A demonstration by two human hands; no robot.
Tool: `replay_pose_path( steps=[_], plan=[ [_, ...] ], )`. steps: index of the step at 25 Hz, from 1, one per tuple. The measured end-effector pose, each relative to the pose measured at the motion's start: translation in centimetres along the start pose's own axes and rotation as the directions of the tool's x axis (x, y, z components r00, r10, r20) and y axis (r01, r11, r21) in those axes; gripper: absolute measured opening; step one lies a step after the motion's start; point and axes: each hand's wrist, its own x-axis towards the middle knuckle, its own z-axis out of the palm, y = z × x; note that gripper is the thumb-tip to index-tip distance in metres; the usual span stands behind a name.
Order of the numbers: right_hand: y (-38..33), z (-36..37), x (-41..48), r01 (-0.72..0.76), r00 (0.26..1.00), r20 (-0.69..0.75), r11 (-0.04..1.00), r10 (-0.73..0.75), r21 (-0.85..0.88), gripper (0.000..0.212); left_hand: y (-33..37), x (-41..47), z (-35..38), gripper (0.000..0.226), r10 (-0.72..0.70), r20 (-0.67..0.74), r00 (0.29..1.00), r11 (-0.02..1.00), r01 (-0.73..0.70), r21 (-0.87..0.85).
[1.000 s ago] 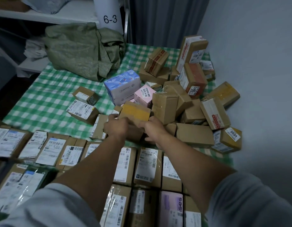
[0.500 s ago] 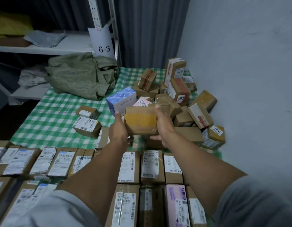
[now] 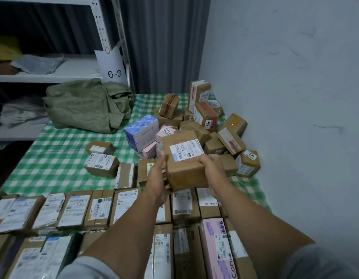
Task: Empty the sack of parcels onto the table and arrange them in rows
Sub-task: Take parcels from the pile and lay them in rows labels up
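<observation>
You grip a brown box (image 3: 185, 172) with both hands, fingers curled round its sides: left hand (image 3: 156, 178) on the left, right hand (image 3: 211, 168) on the right. It is up in the air, white label (image 3: 185, 151) facing you, over the rows of parcels (image 3: 74, 208) on the checked table (image 3: 53, 158). A heap of parcels (image 3: 231, 141) lies by the wall (image 3: 285, 97). The green sack (image 3: 88, 105) lies far left.

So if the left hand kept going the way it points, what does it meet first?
Probably the pink box just ahead of it. The left hand grips the brown parcel, held up, so it might pass over; depth is unclear.
</observation>
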Motion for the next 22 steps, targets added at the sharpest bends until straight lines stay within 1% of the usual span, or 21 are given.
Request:
replay_pose_path(
  steps=[1,3,5,7,9,11,12,13,15,16,17,18,19,20,21,22],
  plan=[
    [0.4,-0.7,-0.4,0.012,1.000,-0.003,1.000,-0.012,0.018,0.032,-0.3,0.0,0.3,0.037,-0.022,0.037,0.999,0.999,0.021,0.038],
    [1.5,-2.4,-0.8,0.023,1.000,-0.014,1.000,-0.023,0.017,0.029,-1.6,0.2,1.0,0.038,-0.069,0.085,0.994,0.995,0.062,0.085],
    [2.3,-4.5,-0.8,0.025,0.999,-0.042,0.998,-0.027,-0.051,0.029,-3.6,0.4,1.8,0.044,-0.085,0.109,0.990,0.993,0.075,0.090],
    [2.5,-6.5,-1.0,0.031,0.997,-0.068,0.987,-0.042,-0.158,0.030,-5.4,0.3,2.7,0.052,-0.076,0.112,0.991,0.995,0.069,0.068],
    [2.8,-7.9,-1.5,0.066,0.994,-0.070,0.957,-0.089,-0.283,0.038,-7.3,0.1,3.9,0.051,-0.090,0.133,0.987,0.996,0.088,0.022],
    [3.3,-8.9,-2.3,0.098,0.988,-0.060,0.883,-0.141,-0.459,0.057,-9.3,0.0,5.2,0.055,-0.128,0.171,0.977,0.992,0.130,-0.002],
    [4.0,-9.5,-2.8,0.104,0.988,-0.045,0.848,-0.148,-0.520,0.066,-10.2,-0.1,5.7,0.058,-0.132,0.176,0.976,0.991,0.132,0.011],
    [4.4,-10.1,-3.3,0.110,0.989,-0.025,0.838,-0.146,-0.535,0.071,-10.7,-0.2,6.1,0.059,-0.122,0.184,0.975,0.992,0.117,0.036],
    [4.8,-12.4,-3.9,0.097,0.991,-0.028,0.831,-0.134,-0.548,0.070,-11.4,-0.6,7.1,0.061,-0.119,0.202,0.972,0.991,0.104,0.087],
    [4.4,-13.6,-4.1,0.113,0.984,-0.043,0.789,-0.174,-0.605,0.066,-11.3,-0.6,7.2,0.064,-0.132,0.205,0.970,0.987,0.108,0.121],
    [4.0,-15.1,-4.0,0.139,0.972,-0.041,0.706,-0.231,-0.694,0.066,-11.1,-0.7,7.5,0.068,-0.141,0.216,0.966,0.980,0.105,0.170],
    [3.3,-16.3,-3.9,0.198,0.957,0.024,0.590,-0.290,-0.783,0.075,-10.6,-0.8,7.9,0.071,-0.146,0.226,0.963,0.965,0.088,0.248],
    [2.3,-17.3,-3.7,0.292,0.936,0.158,0.439,-0.316,-0.850,0.089,-10.0,-1.1,8.5,0.071,-0.147,0.252,0.957,0.936,0.052,0.347],
    [1.3,-17.8,-3.4,0.390,0.906,0.318,0.261,-0.280,-0.883,0.102,-9.2,-1.3,9.2,0.071,-0.160,0.271,0.949,0.891,0.020,0.455],
    [0.3,-17.7,-3.2,0.473,0.868,0.450,0.073,-0.208,-0.878,0.110,-8.2,-1.4,9.9,0.071,-0.175,0.300,0.938,0.834,-0.021,0.551],
    [0.0,-17.5,-3.1,0.529,0.833,0.537,-0.089,-0.133,-0.844,0.113,-7.3,-1.7,10.7,0.073,-0.195,0.319,0.927,0.779,-0.052,0.626]
  ],
)
